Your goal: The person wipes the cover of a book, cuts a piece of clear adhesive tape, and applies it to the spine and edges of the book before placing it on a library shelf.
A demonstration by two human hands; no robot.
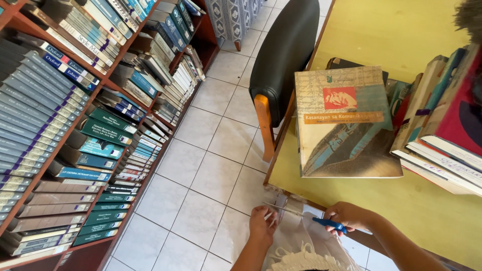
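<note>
My right hand (pixel 350 216) is closed around the blue handle of a pair of scissors (pixel 329 224), whose thin blades reach left toward my left hand. My left hand (pixel 262 222) pinches the edge of a small white sheet of paper (pixel 297 210) held just below the front corner of the yellow-green table (pixel 422 211). Both hands hover over my lap, where pale cloth with a lacy trim (pixel 301 256) shows. Whether the blades touch the paper I cannot tell.
A large worn paperback (pixel 341 123) lies on the table beside a leaning pile of books (pixel 442 130). A dark-cushioned wooden chair (pixel 281 55) stands against the table edge. Red-brown bookshelves (pixel 75 125) packed with books line the left, with white floor tiles (pixel 201 175) between.
</note>
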